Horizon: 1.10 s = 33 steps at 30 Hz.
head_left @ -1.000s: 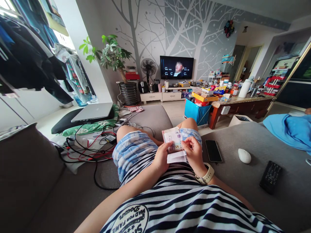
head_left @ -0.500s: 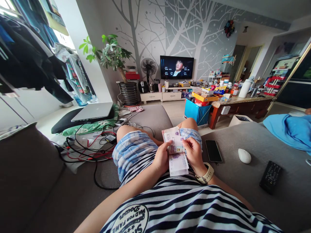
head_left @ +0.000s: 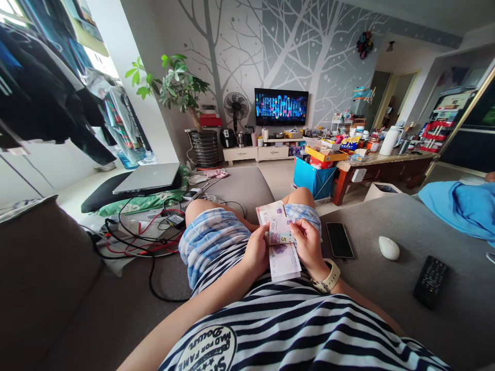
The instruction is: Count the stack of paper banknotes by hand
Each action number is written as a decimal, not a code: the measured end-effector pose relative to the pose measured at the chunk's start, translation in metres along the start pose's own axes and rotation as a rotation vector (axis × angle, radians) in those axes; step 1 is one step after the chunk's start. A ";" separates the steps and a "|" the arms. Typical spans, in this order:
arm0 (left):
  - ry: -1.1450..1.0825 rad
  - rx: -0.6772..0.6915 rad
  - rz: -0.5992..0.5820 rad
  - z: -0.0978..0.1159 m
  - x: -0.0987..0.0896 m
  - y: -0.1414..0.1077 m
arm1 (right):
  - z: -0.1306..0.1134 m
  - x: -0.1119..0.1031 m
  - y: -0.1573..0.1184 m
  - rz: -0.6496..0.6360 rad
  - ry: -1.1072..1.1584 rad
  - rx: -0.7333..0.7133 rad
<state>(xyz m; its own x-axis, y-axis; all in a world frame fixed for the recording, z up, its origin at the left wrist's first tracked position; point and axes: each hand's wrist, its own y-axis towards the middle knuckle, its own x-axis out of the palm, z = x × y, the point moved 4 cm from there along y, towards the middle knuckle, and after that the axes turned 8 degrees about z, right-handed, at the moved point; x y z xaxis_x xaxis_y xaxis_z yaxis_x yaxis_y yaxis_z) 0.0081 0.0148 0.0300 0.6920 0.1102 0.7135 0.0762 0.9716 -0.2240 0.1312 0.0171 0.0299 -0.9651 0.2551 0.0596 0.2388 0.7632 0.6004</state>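
A small stack of banknotes (head_left: 277, 219) is held over my lap, with a purple 5 note on top. My left hand (head_left: 258, 249) grips its left edge, thumb on the face of the notes. On the opposite edge my right hand (head_left: 308, 243) pinches the stack between thumb and fingers. Below the stack, toward my belly, a pale purple banknote (head_left: 285, 264) hangs down, its lower end free. How many notes there are I cannot tell. A cream watch (head_left: 328, 278) is on my right wrist.
On the sofa to my right lie a black phone (head_left: 340, 240), a white mouse (head_left: 389, 248) and a black remote control (head_left: 430, 282). Tangled cables (head_left: 149, 239) and a laptop (head_left: 149, 178) are on my left. Ahead stands a cluttered table (head_left: 386, 161) beside a blue bin (head_left: 315, 179).
The banknotes have tilted slightly, their upper end shifting a little left. Both hands keep nearly the same grip. The television picture has changed to a colourful pattern.
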 end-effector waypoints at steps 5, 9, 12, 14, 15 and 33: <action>-0.001 0.001 -0.011 0.001 0.002 -0.002 | 0.001 0.000 -0.001 0.004 0.001 -0.011; 0.001 0.008 -0.010 0.001 0.002 -0.003 | 0.000 0.000 -0.001 -0.003 -0.002 -0.015; 0.013 0.026 -0.012 0.000 0.001 -0.001 | -0.001 0.000 -0.002 -0.014 0.002 -0.015; 0.021 0.037 -0.013 0.000 0.000 0.001 | -0.001 0.000 -0.002 -0.016 0.005 -0.013; 0.023 0.041 -0.012 0.000 0.000 0.001 | -0.001 0.000 -0.002 -0.017 0.005 -0.011; 0.001 0.016 0.002 -0.002 -0.002 0.001 | -0.004 0.001 -0.002 -0.030 -0.011 -0.019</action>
<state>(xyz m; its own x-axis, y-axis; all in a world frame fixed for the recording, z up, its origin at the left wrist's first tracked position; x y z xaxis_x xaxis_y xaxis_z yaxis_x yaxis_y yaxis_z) 0.0086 0.0155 0.0271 0.6931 0.1118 0.7121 0.0635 0.9746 -0.2148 0.1293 0.0137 0.0324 -0.9706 0.2384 0.0324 0.2071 0.7594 0.6168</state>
